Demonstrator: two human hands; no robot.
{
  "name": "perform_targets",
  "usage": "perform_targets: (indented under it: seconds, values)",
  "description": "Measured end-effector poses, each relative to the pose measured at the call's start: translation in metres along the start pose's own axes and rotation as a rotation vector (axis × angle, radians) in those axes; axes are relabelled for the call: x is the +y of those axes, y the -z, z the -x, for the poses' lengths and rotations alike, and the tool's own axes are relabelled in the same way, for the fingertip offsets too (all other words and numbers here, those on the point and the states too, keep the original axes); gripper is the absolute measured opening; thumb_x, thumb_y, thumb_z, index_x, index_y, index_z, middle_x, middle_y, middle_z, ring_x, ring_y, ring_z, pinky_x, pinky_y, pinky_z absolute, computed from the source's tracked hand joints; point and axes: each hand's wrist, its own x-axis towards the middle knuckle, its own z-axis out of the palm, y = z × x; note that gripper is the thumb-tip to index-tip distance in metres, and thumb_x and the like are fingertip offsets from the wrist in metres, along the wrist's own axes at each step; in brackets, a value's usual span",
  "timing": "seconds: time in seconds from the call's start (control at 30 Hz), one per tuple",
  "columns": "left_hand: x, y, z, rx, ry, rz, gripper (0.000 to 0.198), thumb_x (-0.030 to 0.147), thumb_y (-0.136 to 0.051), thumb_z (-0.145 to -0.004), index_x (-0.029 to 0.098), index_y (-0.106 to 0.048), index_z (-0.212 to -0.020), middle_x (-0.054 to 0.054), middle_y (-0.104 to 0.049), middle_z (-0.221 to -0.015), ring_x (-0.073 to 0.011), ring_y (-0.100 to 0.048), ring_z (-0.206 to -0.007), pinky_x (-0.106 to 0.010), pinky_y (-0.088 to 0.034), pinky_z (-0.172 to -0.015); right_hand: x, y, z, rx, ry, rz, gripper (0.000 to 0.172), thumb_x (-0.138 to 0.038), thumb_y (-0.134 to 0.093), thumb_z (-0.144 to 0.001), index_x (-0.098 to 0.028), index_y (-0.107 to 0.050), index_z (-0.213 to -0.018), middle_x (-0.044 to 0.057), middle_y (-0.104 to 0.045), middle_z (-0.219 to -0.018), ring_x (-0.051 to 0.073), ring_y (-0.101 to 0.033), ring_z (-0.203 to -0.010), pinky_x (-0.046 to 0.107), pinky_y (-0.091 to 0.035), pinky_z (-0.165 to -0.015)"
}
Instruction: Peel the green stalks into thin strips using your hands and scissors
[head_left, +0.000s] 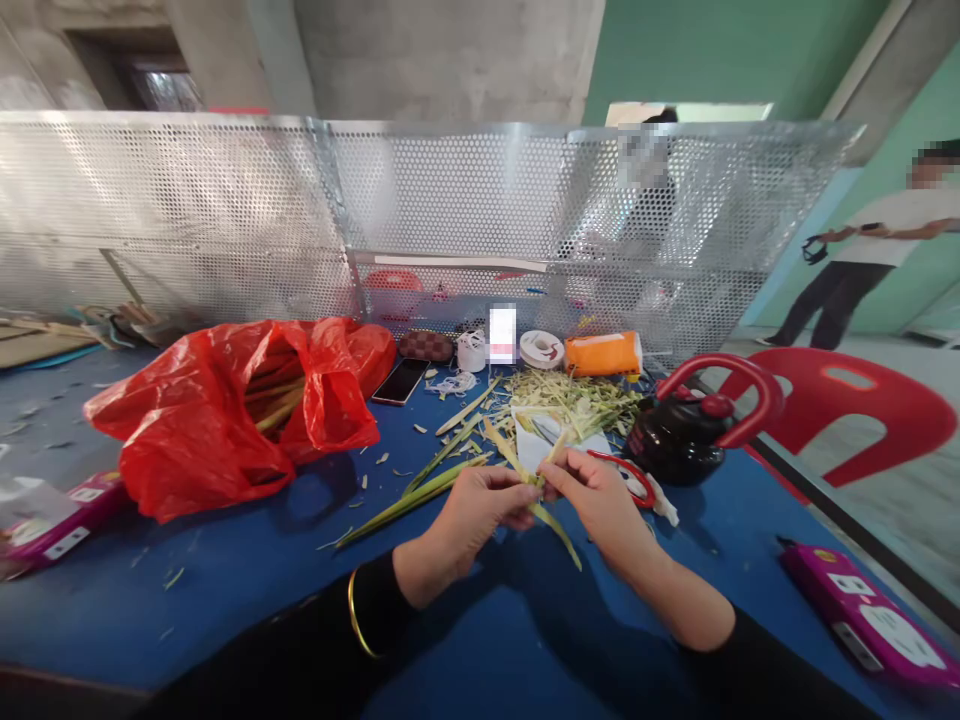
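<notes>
Your left hand [472, 505] and right hand [600, 490] are clamping their grip on pale leaf strips [559, 535] above the blue surface [750, 540], which is giving open room nearest you. Their main axis is running far left to near right, one tip pointing toward you; your grip is hiding their count. One red bag [199, 410] is lying left, one black kettle [671, 440] near the right edge; one metal screen [465, 190] is closing the far side.

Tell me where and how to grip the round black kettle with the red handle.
Grip the kettle by the top of its thick red arched handle, probably from above and the right: the loop rises above the red knob, leaving finger room beneath, while pale green plant shavings lie to its left.
</notes>
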Motion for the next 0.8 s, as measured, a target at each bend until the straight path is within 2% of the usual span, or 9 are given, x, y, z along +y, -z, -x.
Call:
perform_targets:
  seconds: [0.27,0.37,0.43,0.53,0.57,0.63,0.7,0.73,0.8]
  values:
    - [0.000,-0.001,0.001,-0.091,0.054,-0.010,0.031,0.039,-0.080,-0.057,0.011,-0.067,-0.064,-0.003,-0.065,-0.059,-0.0125,-0.060,-0.055,-0.025,-0.051,-0.061,0.007,0.002,0.000,0.100,0.056,0.080,0.028,-0.036,-0.058,-0.080,-0.019,-0.052,-0.059,-0.002,-0.055,-0.055,0.014,-0.050,-0.057,0.026,-0.041,-0.058]
    - [0.000,-0.001,0.001,-0.069,0.064,0.003,0.031,0.038,-0.081,-0.056,0.011,-0.068,-0.065,-0.004,-0.066,-0.060,-0.0121,-0.060,-0.054,-0.024,-0.051,-0.060,0.007,0.004,-0.001,0.074,0.061,0.128,0.026,-0.037,-0.055,-0.083,-0.019,-0.054,-0.064,0.000,-0.057,-0.059,0.015,-0.053,-0.060,0.026,-0.043,-0.061]
    - [0.003,0.001,0.000,-0.023,0.035,0.036,0.031,0.039,-0.080,-0.057,0.011,-0.067,-0.064,-0.003,-0.065,-0.059,-0.0109,-0.059,-0.053,-0.022,-0.049,-0.056,0.004,0.007,0.001,0.163,0.133,0.199,0.021,-0.037,-0.054,-0.085,-0.018,-0.058,-0.077,0.003,-0.062,-0.070,0.018,-0.057,-0.068,0.028,-0.044,-0.065]
    - [0.010,0.006,-0.002,0.102,-0.040,0.120,0.029,0.038,-0.078,-0.062,0.012,-0.066,-0.066,-0.002,-0.064,-0.062,-0.0096,-0.058,-0.055,-0.018,-0.045,-0.048,-0.003,0.010,0.010,0.381,0.397,0.373,0.015,-0.032,-0.053,-0.087,-0.019,-0.059,-0.084,0.004,-0.061,-0.078,0.018,-0.057,-0.074,0.029,-0.043,-0.071]
    - [0.012,0.008,-0.002,0.146,-0.063,0.150,0.028,0.037,-0.078,-0.062,0.012,-0.066,-0.068,-0.002,-0.064,-0.064,-0.0097,-0.058,-0.056,-0.017,-0.043,-0.046,-0.005,0.009,0.014,0.354,0.478,0.415,0.016,-0.029,-0.052,-0.088,-0.020,-0.058,-0.078,0.003,-0.060,-0.074,0.018,-0.055,-0.071,0.029,-0.043,-0.070]
    - [0.015,0.010,-0.003,0.200,-0.099,0.195,0.027,0.036,-0.077,-0.063,0.012,-0.067,-0.071,-0.003,-0.064,-0.066,-0.0100,-0.059,-0.058,-0.015,-0.039,-0.041,-0.004,0.001,0.020,0.149,0.487,0.444,0.019,-0.026,-0.051,-0.089,-0.020,-0.060,-0.074,0.002,-0.059,-0.070,0.016,-0.055,-0.066,0.027,-0.042,-0.066]
    - [0.015,0.010,-0.002,0.190,-0.130,0.217,0.027,0.036,-0.076,-0.065,0.012,-0.066,-0.070,-0.003,-0.064,-0.065,-0.0092,-0.057,-0.056,-0.014,-0.036,-0.038,0.002,-0.010,0.022,-0.024,0.364,0.420,0.012,-0.027,-0.055,-0.088,-0.021,-0.065,-0.085,0.003,-0.063,-0.078,0.017,-0.058,-0.074,0.026,-0.043,-0.069]
    - [0.014,0.009,-0.002,0.170,-0.139,0.220,0.027,0.036,-0.075,-0.066,0.011,-0.066,-0.070,-0.003,-0.063,-0.064,-0.0085,-0.056,-0.054,-0.014,-0.035,-0.038,0.006,-0.016,0.023,-0.057,0.310,0.376,0.012,-0.026,-0.057,-0.086,-0.021,-0.066,-0.091,0.004,-0.065,-0.085,0.018,-0.059,-0.082,0.027,-0.044,-0.075]
    - [0.012,0.007,0.000,0.130,-0.134,0.216,0.027,0.036,-0.074,-0.067,0.011,-0.065,-0.067,-0.003,-0.062,-0.062,-0.0067,-0.052,-0.048,-0.014,-0.033,-0.036,0.015,-0.026,0.022,-0.102,0.242,0.282,0.011,-0.026,-0.060,-0.084,-0.021,-0.068,-0.087,0.004,-0.066,-0.090,0.020,-0.060,-0.089,0.028,-0.043,-0.082]
